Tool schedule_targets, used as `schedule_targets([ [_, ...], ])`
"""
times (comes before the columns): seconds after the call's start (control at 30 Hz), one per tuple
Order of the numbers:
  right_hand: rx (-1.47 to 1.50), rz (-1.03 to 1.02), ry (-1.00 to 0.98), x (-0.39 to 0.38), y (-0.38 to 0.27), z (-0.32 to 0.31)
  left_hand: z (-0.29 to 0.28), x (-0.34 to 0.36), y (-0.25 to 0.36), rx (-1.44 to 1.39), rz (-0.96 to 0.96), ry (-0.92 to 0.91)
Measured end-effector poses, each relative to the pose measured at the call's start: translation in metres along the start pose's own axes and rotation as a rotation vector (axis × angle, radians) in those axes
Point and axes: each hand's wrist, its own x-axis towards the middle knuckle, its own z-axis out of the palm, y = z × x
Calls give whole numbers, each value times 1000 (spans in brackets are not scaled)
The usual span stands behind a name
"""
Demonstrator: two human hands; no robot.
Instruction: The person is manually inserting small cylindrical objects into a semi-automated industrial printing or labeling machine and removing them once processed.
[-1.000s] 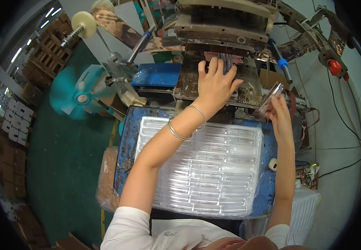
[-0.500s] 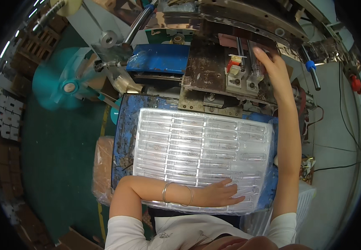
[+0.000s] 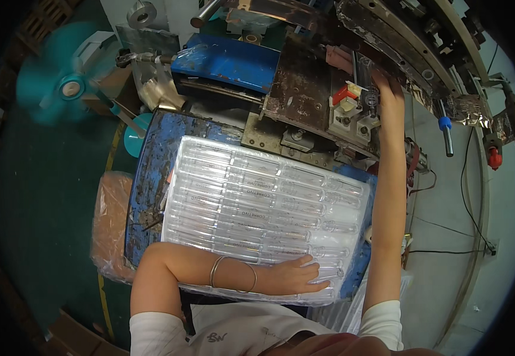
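Observation:
My left hand (image 3: 296, 276) lies over the lower right part of a white tray (image 3: 328, 237) filled with rows of clear plastic tubes (image 3: 248, 166), fingers spread on the tubes. My right hand (image 3: 388, 95) reaches up into the machine beside a metal fixture (image 3: 346, 118) carrying a red and cream block (image 3: 345, 96) and metal bars, with a pink pad (image 3: 337, 58) behind. Its fingertips are in shadow, partly hidden, so what they touch or hold is unclear. The fixture sits on a stained steel plate (image 3: 296, 83).
The tray rests on a scuffed blue table (image 3: 144, 166). Around them are a blue machine cover (image 3: 222, 62), a foil strip (image 3: 474, 113), a teal fan (image 3: 49, 89), a wrapped carton (image 3: 109, 219), a red knob (image 3: 495, 155) and cables (image 3: 447, 252) along the right.
My left hand came down from the machine onto the tray. My right hand, earlier holding a clear case beside the plate, moved up into the fixture. The view has shifted.

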Motion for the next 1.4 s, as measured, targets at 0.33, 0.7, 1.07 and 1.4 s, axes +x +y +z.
schedule_targets([
  [0.33, 137, -25, -4, -4, -5, 3, 0, 2, 2, 63, -16, -11],
  [0.7, 219, 67, -33, 2, 11, 0, 3, 1, 5, 58, -80, 33],
  [1.07, 404, 120, -11, 7, 17, -4, 1, 3, 5, 105, -113, 24],
  [1.4, 410, 146, -15, 7, 18, -4, 2, 2, 4, 80, -131, 54],
])
